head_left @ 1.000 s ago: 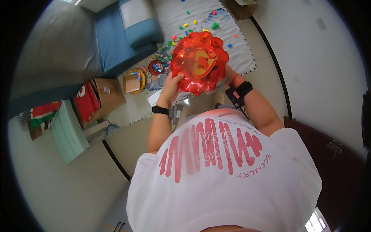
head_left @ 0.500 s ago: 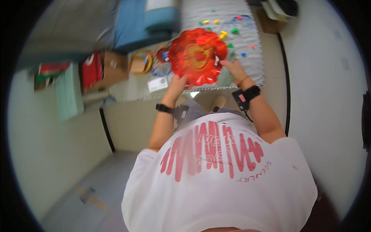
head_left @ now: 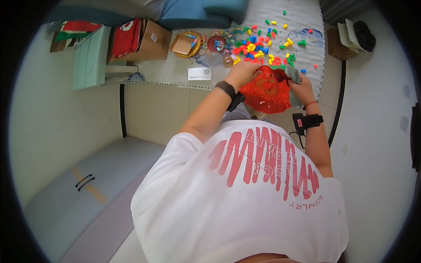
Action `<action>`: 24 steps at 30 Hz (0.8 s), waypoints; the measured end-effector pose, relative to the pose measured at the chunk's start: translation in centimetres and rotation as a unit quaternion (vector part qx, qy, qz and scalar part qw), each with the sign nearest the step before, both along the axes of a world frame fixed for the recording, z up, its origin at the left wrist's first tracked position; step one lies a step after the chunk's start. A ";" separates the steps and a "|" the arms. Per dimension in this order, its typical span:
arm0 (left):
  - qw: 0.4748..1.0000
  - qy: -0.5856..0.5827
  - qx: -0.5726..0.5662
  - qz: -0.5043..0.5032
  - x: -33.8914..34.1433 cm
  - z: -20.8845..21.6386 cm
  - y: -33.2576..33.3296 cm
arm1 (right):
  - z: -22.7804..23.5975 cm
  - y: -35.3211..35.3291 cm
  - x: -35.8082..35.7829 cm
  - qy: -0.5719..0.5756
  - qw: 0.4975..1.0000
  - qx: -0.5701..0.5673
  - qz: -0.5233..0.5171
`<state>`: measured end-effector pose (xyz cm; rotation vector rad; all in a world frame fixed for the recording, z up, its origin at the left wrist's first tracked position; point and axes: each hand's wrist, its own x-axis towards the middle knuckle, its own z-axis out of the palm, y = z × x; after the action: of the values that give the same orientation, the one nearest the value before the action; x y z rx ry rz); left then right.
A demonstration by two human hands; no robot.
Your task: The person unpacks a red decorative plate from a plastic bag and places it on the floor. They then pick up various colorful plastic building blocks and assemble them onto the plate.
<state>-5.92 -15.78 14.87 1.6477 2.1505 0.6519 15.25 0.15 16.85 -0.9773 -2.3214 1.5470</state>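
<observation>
A red scalloped plastic tray (head_left: 265,90) hangs tilted off the near table edge, its gold-marked face toward me. My left hand (head_left: 244,73) grips its upper left rim, fingers closed. At the tray's right side, my right hand (head_left: 303,89) is closed on a grey-green cloth (head_left: 293,75), which stands up above the fingers and hangs below them. Whether the right fingers also pinch the tray's rim is hard to make out. Just beyond the tray, many small plastic pegs (head_left: 262,51) in red, yellow, green and blue lie scattered on the table.
A yellow round basket (head_left: 198,49), a dark red bowl (head_left: 216,43) and a white card (head_left: 199,74) sit on the cloth-covered table (head_left: 164,72) to the left. Further left are a cardboard box (head_left: 155,43) and a mint-green stool (head_left: 90,57). A blue cushioned seat (head_left: 193,17) borders the far side.
The red tray has come off the tabletop toward me and tilted, uncovering the colourful pegs. Both hands moved with it, and the cloth now shows raised in my right hand.
</observation>
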 end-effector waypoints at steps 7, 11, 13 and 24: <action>0.979 -0.127 0.008 0.156 -5.0 -5.1 -1.6 | 2.7 1.8 1.9 0.098 0.949 -0.270 -0.131; 0.854 -0.456 -0.043 0.245 -5.5 -1.3 -0.7 | -3.7 3.1 2.4 -0.018 0.967 -0.159 -0.197; 0.784 -0.562 -0.078 0.253 -4.4 1.6 -1.4 | -3.2 0.4 -0.3 0.079 0.912 -0.327 -0.236; 0.802 -0.472 0.009 0.366 -8.0 -2.8 -7.0 | -0.5 -4.8 -10.2 0.007 0.880 -0.468 -0.075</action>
<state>-13.90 -22.78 12.09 0.2066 1.8542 1.3369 5.07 -4.67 16.33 -1.2430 -1.3404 2.6243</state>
